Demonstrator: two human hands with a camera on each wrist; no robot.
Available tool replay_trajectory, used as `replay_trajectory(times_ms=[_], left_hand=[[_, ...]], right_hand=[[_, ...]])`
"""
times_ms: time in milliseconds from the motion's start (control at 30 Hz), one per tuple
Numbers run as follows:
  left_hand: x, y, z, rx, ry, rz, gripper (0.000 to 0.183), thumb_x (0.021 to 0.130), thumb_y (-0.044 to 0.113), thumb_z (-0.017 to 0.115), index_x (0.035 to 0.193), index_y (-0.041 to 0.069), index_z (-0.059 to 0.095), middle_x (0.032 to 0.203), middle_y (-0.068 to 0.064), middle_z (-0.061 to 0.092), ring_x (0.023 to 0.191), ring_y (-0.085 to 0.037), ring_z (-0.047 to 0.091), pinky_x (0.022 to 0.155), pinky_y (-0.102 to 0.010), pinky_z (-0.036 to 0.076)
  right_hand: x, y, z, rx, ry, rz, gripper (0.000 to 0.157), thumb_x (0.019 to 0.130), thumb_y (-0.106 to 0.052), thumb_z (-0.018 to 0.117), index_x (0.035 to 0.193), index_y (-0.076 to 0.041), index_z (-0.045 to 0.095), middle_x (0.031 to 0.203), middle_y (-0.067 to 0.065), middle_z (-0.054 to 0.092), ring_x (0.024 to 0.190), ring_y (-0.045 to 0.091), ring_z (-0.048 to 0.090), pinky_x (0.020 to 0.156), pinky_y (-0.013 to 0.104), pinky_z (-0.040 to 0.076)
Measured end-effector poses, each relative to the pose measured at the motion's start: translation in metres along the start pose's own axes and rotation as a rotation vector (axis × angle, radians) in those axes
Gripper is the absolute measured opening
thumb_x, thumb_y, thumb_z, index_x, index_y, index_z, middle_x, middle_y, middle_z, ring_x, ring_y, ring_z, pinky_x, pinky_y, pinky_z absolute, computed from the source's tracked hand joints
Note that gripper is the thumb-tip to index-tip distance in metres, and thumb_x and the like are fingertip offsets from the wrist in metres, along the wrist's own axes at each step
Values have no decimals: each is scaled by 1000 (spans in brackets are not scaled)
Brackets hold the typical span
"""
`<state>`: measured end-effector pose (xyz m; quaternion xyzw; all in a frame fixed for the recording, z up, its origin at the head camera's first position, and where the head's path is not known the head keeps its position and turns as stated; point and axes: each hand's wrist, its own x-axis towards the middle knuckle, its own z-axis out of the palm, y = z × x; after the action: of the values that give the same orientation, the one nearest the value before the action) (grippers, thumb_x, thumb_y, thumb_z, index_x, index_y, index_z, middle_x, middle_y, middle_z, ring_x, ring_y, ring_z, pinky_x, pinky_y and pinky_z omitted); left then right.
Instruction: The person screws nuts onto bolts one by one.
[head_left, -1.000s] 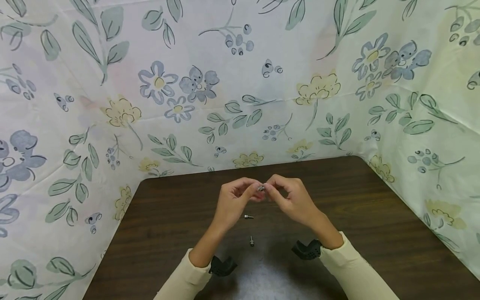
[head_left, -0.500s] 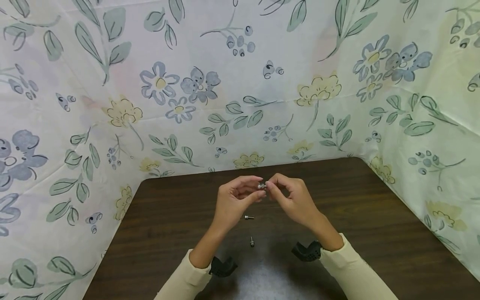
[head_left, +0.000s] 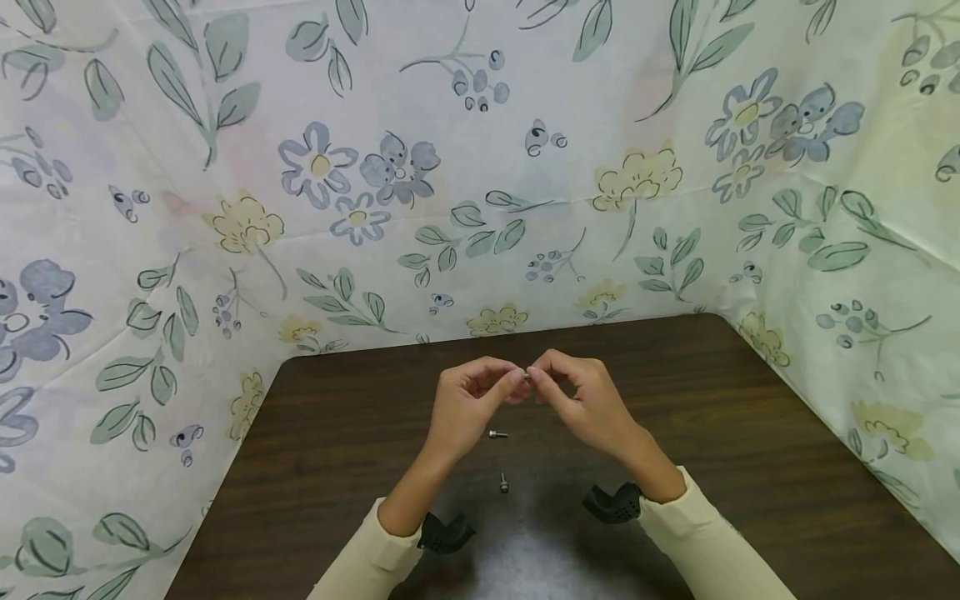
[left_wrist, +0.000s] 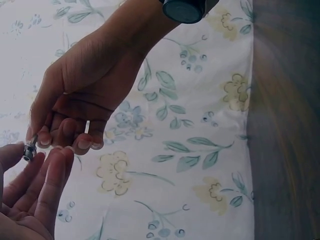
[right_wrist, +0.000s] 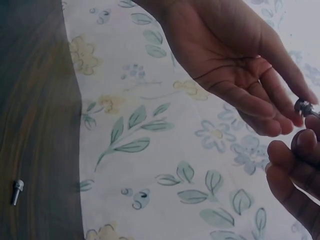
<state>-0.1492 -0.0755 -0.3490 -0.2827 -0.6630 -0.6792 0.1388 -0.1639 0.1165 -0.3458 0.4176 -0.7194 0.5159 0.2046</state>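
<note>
Both hands meet over the far half of the table. Between them is a small metal bolt (right_wrist: 303,107), mostly covered by fingertips in the head view. My left hand (head_left: 462,408) pinches its thicker head end, which carries ring-like parts, between thumb and fingers. At the thin shank end, my right hand (head_left: 588,400) pinches with thumb and forefinger. In the left wrist view the bolt's head points toward the left hand (left_wrist: 30,215) and its shank toward the right hand (left_wrist: 85,80). A second bolt (head_left: 498,434) lies on the table below the hands, and a third bolt (head_left: 504,483) lies nearer.
The dark wood-grain table (head_left: 360,442) has rounded far corners. A white floral cloth (head_left: 480,167) hangs around its back and sides. Black wrist mounts (head_left: 446,533) sit on the inner side of each forearm, below the cream sleeves (head_left: 375,550).
Half a second ago the left thumb and fingers stood apart around the bolt while the right hand held it. Now they have closed on its head again. The table bolts stay put.
</note>
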Motion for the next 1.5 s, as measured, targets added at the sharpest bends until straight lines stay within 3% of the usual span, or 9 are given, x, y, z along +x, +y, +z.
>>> replay_trajectory(times_ms=[133,333,633,900,1100,1200,1333,1500], left_hand=[[-1,0,-1,-7,-11,-8,10,95,3,71,103,-3,74,87,-19,74,75,-25,75,69,-40,64],[-2,0,-3,34,-2,68,31,84,-2,80,115,1,73,96,-15,75,80,-22,75,67,-40,64],[0,0,-3,23,5,95,17,87,-3,78,103,2,76,91,-14,76,78,-21,75,67,-36,64],[-1,0,-2,9,-1,43,6,94,4,72,98,0,75,87,-15,75,74,-26,75,69,-42,64],[0,0,-2,-2,-8,12,12,98,8,68,97,-2,75,84,-18,74,73,-26,74,68,-41,64],[0,-1,-2,9,-7,35,12,95,5,71,105,-1,74,89,-17,74,76,-24,74,69,-39,64],[-1,0,-3,32,8,95,29,86,-2,79,114,0,73,98,-16,75,83,-22,75,69,-35,64],[0,-2,-4,41,16,117,22,85,-1,80,106,2,76,95,-12,76,82,-22,75,69,-37,64]], right_hand=[[-1,-1,0,-15,11,-15,21,97,9,61,88,-9,66,74,-3,64,63,13,61,57,31,57],[-1,-1,1,-20,10,-8,25,97,9,61,89,-14,66,73,4,64,66,8,60,59,24,55],[1,-3,2,-27,18,-42,23,94,11,63,90,-12,67,76,-3,65,64,17,62,59,28,55],[0,-1,2,-27,9,-36,20,96,9,62,89,-10,66,75,-3,64,65,13,61,60,23,55],[0,-1,3,-34,13,-41,19,95,9,62,87,-8,65,75,-5,63,66,10,60,58,28,55],[0,-2,2,-34,20,-45,20,95,11,62,89,-8,66,76,-4,64,66,10,61,58,29,56],[0,-3,2,-32,30,-38,23,95,11,62,90,-11,67,75,-5,64,66,9,62,59,28,56],[0,-2,1,-31,20,-21,20,96,8,62,90,-11,66,74,2,65,65,16,63,59,30,56]])
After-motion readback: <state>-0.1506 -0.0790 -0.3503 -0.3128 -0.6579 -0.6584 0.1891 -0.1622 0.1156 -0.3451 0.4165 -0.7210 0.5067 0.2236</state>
